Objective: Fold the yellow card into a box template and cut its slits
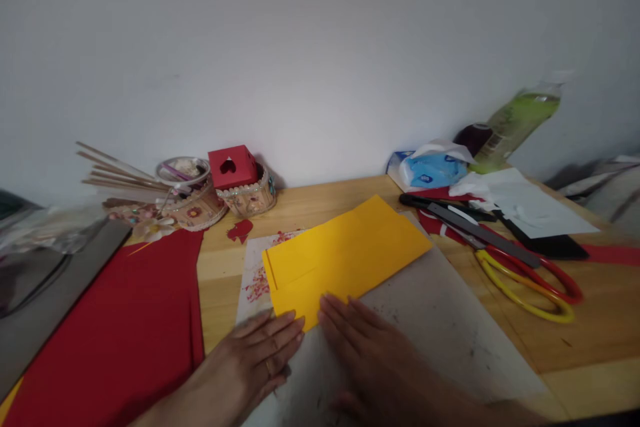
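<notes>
A folded yellow paper (pixel 345 247) lies at a slant on a grey-white board (pixel 420 327) in the middle of the table. My left hand (pixel 260 353) rests flat at the paper's lower left corner, its fingers stretched out and a ring on one of them. On the paper's lower edge lie the fingertips of my right hand (pixel 370 340), fingers extended and palm down. The two hands are apart, with a corner of the paper between them. Small red scraps (pixel 257 283) are scattered on the board left of the paper.
Red paper (pixel 150 320) lies at the left. Behind it stand decorated baskets (pixel 197 207) and a red box (pixel 233 167) with a heart cutout. Scissors (pixel 525 280) with red and yellow handles, a blue tissue pack (pixel 433 170), white paper (pixel 535 203) and a bottle (pixel 520 123) are at the right.
</notes>
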### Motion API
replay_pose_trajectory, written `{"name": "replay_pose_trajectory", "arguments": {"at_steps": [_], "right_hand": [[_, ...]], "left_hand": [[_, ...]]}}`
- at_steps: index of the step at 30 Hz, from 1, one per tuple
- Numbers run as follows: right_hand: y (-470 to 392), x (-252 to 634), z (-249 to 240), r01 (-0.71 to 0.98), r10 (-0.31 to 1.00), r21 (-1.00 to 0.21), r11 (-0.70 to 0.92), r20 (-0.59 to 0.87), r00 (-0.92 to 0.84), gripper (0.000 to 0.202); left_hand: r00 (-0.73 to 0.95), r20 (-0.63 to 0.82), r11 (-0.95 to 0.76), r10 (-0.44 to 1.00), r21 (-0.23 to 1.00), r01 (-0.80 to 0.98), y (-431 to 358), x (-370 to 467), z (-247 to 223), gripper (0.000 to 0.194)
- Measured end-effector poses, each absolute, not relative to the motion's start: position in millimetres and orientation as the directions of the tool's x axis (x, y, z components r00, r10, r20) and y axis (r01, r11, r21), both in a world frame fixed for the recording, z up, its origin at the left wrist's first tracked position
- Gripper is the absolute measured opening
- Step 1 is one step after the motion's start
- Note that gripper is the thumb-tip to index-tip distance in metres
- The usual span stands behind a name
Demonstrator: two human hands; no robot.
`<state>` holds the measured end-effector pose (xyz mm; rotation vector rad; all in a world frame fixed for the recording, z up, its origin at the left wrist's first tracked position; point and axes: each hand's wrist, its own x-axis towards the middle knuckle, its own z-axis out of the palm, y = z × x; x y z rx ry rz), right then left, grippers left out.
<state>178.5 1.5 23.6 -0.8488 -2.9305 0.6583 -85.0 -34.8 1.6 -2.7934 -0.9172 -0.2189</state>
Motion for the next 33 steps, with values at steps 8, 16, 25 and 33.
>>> {"name": "replay_pose_trajectory", "arguments": {"at_steps": [8,16,25,33], "right_hand": [[27,227,12,0.562,0.567,-0.132,0.816,-0.007,-0.824,0.053],[53,302,5,0.746,0.738,0.058,0.663,0.115,-0.665,0.046],[51,309,19,0.875,0.889,-0.175,0.451,0.176,-0.423,0.047],[90,389,50,0.972,0.972,-0.233,0.030,0.232,0.026,0.040]], "left_hand": [[0.764,0.251,-0.767,0.595,-0.109,0.633,-39,-85,2,0.039],[0.714,0.356,-0.765,0.603,0.002,0.644,-44,-86,9,0.032],[0.739,0.278,-0.756,0.613,-0.066,0.652,-45,-92,12,0.037],[0.718,0.418,-0.801,0.557,0.040,0.597,-13,-85,12,0.030]]}}
